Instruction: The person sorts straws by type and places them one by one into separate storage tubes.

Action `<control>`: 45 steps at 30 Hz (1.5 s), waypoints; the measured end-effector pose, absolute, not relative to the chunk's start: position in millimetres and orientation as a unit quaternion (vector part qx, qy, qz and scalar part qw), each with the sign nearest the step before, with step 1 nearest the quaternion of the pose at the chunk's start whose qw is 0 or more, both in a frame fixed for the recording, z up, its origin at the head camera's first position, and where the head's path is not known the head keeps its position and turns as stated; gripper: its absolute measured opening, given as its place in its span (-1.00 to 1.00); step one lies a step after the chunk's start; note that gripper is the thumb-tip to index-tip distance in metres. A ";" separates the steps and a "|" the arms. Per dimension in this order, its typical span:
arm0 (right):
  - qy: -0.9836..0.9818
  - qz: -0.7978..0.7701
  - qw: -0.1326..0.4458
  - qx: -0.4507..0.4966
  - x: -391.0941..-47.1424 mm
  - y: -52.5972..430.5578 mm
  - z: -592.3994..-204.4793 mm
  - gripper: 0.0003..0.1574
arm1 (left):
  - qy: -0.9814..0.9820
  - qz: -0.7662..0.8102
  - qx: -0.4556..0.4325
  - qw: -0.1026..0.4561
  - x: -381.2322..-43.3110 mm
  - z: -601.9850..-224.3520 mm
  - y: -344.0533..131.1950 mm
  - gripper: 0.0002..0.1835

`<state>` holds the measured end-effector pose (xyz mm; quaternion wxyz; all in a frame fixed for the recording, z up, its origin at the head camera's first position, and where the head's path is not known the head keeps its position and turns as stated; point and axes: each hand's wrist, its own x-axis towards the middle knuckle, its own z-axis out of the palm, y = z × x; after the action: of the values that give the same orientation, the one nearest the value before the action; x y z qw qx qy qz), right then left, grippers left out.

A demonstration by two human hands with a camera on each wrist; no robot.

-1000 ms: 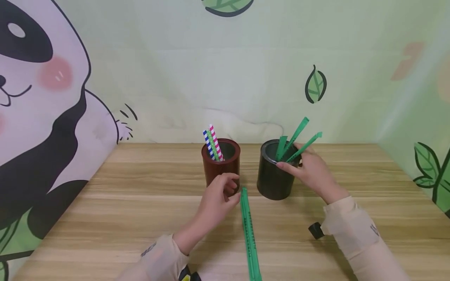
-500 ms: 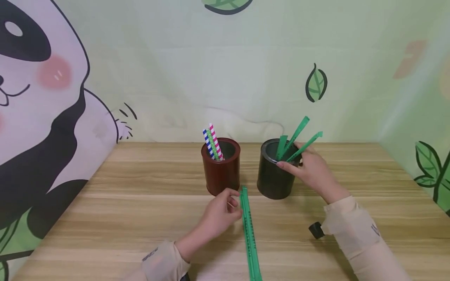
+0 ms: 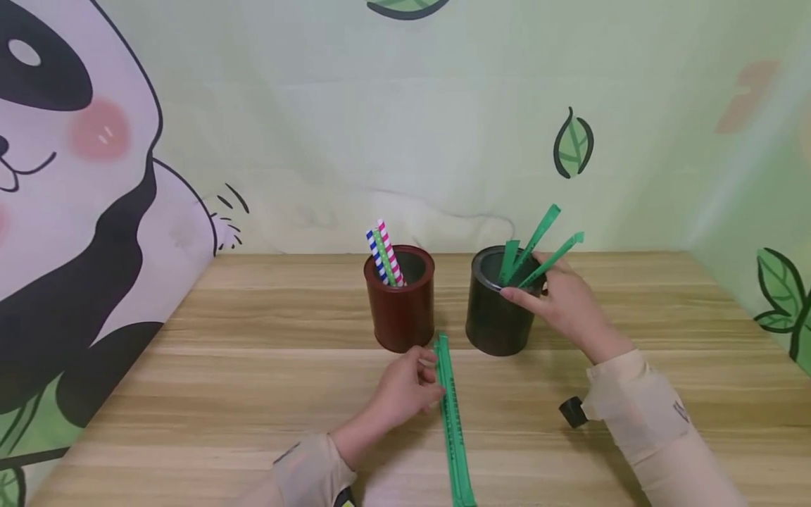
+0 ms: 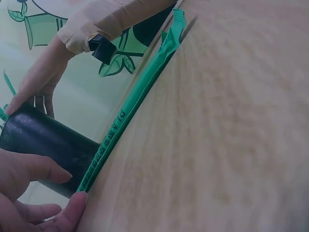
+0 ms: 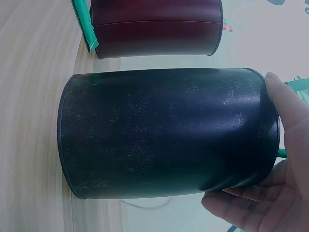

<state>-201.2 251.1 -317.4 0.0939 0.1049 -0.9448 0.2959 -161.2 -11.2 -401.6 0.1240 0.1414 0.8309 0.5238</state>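
Note:
My right hand point(image 3: 567, 303) grips the rim of a black cylindrical cup point(image 5: 164, 135), thumb at the near side and fingers round the far right side. Several green wrapped straws point(image 3: 545, 232) lean out of that cup. On the table lie long green wrapped straws point(image 3: 455, 429), side by side, with dark print along them. My left hand point(image 3: 405, 391) is beside their far part, fingers loosely bent. In the left wrist view one fingertip point(image 4: 77, 200) meets the end of a green straw, while the thumb stays apart from it.
A red-brown cup point(image 3: 400, 317) stands left of the black one, holding striped and dotted paper straws point(image 3: 388, 257). Behind the wooden table point(image 3: 253, 380) rises a pale green wall point(image 3: 317, 141) printed with a panda and leaves.
My left hand has moved down and slightly right, from in front of the red-brown cup to beside the lying green straws. The right hand keeps its grip on the black cup's rim.

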 end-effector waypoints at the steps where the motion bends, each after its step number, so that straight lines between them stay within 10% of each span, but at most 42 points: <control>1: -0.945 0.296 0.094 0.104 -201.2 250.9 -317.2 -0.05 | 0.834 0.520 0.139 0.121 -161.2 -401.9 -10.4 -0.54; 45: -0.947 0.286 0.096 0.110 -200.7 250.1 -317.0 0.00 | 0.882 0.440 0.148 0.084 -159.0 -395.0 -7.6 -0.63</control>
<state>-200.7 250.1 -317.0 0.0958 0.1098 -0.9472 0.2857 -159.0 -7.6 -395.0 0.0843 0.1480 0.8818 0.4398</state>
